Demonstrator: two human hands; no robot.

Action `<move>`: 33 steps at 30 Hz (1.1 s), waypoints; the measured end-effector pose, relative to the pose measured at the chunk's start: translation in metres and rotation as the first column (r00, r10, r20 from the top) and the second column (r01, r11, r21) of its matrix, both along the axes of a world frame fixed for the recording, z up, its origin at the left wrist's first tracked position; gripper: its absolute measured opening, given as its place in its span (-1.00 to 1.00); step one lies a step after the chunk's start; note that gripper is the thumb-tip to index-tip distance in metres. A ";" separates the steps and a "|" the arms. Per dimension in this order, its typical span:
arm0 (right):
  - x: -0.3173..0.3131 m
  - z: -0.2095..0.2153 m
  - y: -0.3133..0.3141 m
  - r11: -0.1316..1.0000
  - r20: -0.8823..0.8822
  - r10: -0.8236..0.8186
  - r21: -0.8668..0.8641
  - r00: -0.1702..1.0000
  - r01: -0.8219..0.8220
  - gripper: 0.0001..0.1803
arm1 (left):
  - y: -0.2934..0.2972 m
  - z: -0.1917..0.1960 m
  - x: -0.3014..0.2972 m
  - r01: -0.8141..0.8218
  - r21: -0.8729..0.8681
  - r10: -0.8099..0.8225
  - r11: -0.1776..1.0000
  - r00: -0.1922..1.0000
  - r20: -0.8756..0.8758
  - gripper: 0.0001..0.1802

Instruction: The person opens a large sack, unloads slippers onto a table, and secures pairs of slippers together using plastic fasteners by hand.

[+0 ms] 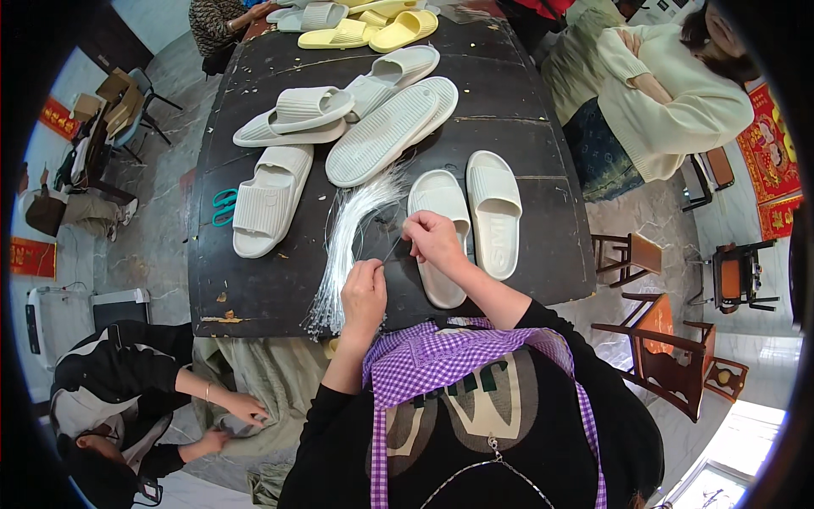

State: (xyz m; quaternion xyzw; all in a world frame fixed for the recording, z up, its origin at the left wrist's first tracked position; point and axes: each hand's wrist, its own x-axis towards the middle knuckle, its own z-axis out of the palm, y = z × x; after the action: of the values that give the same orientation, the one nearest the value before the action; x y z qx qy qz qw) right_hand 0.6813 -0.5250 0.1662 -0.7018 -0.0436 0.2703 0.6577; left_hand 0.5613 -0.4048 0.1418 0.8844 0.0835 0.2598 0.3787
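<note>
Pinching a thin strand (393, 250) between both hands, a worker in a purple-checked apron (475, 343) sits or stands at a dark table (543, 246), the strand held above its near edge, around the middle. The left hand (364, 293) has its fingers closed on the lower end; the right hand (432, 240), thumb and forefinger together, grips the upper end.

Just left of the strand, a bundle of clear strands (343, 233) curves toward the table's near edge. A pale slipper (443, 291) lies partly hidden beneath the right hand and forearm, its mate (493, 216) beside it toward the right edge. Toward the left edge rest another pale slipper (271, 204) and teal-handled scissors (224, 207). Beyond the bundle, more pale slippers are piled, one sole up (381, 136), with yellow slippers (403, 31) at the far edge.

Past the right edge, a person in a cream sweater (678, 97) folds their arms; off the near left corner, a person in a dark jacket (127, 373) reaches over greenish cloth (284, 373).
</note>
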 end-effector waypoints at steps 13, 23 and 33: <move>0.021 0.013 -0.041 0.917 -0.217 -0.178 0.318 0.960 0.242 -0.89 | 0.027 -0.009 -0.003 -0.038 0.158 0.056 0.987 0.992 -0.113 -0.94; 0.037 0.022 -0.047 0.949 -0.122 -0.209 0.214 0.970 0.231 -0.89 | 0.030 -0.018 -0.003 -0.053 0.152 0.073 0.987 0.989 -0.129 -0.96; 0.042 0.036 -0.047 0.984 0.022 -0.155 0.093 0.988 0.153 -0.84 | 0.016 0.017 0.014 -0.061 0.258 0.058 0.964 0.998 0.020 -0.72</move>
State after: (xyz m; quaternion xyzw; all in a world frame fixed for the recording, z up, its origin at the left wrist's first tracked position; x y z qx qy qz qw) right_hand 0.7238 -0.5722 0.2022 -0.6761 -0.0110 0.2061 0.7073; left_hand 0.5752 -0.3890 0.1593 0.9216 0.0732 0.2853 0.2529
